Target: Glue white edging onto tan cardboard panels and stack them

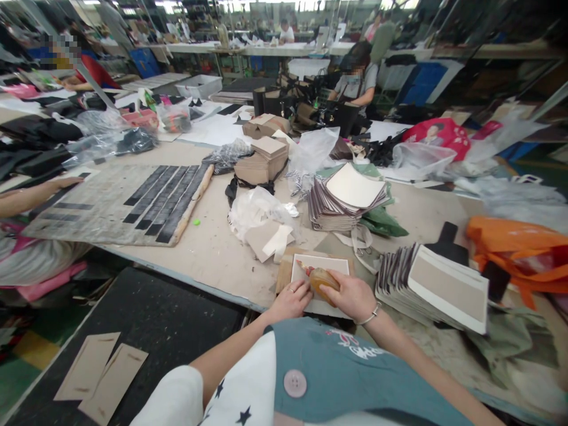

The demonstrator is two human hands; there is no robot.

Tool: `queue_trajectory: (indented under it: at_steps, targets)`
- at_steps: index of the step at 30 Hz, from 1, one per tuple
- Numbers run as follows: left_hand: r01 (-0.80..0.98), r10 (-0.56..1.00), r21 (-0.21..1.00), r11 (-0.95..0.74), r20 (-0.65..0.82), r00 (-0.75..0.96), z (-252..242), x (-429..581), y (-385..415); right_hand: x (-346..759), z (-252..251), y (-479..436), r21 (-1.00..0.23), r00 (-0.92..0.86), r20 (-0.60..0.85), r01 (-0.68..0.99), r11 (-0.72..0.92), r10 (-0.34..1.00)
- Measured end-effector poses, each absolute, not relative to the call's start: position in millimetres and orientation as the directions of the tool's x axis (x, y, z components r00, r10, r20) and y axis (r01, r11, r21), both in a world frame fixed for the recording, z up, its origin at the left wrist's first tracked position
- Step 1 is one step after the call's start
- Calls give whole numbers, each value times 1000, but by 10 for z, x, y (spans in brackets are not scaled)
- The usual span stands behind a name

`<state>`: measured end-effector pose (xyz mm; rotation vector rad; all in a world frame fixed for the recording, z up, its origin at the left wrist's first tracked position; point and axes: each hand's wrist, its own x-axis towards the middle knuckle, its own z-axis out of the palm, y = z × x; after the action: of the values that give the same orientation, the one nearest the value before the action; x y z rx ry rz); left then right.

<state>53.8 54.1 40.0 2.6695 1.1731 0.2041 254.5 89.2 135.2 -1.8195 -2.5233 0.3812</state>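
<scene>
My right hand (355, 297) is closed round a squeeze bottle (323, 285) of amber liquid, probably glue. The bottle is tilted, with its narrow reddish tip pointing up and left over a pale rectangular panel (326, 264). Beneath the panel lies a brown board (284, 273) near the table's front edge. My left hand (290, 300) rests at the panel's lower left, fingers stretched forward and close together, a ring on one of them. Its fingertips are beside the bottle's tip; the thumb is hidden.
Right of my hands stands a stack of pale-faced panels (448, 287); another stack (348, 192) sits behind. An orange bag (517, 254) lies far right. At left, a co-worker's arm (35, 195) reaches over a board with dark strips (166, 195). Two beige pieces (89, 367) lie on a black surface.
</scene>
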Motion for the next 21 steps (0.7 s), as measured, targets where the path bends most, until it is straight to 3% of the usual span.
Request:
queue_trajectory:
  at_steps: [13,21]
  targets:
    - [730,743,214,-649,-28,669,348,520,528,3313,1339,647,-239,1,-183,970,-45,983]
    - [734,745,216,-644,-40,665,397,526,521,3552,1303,510,-285,78,-199,949,-134,977]
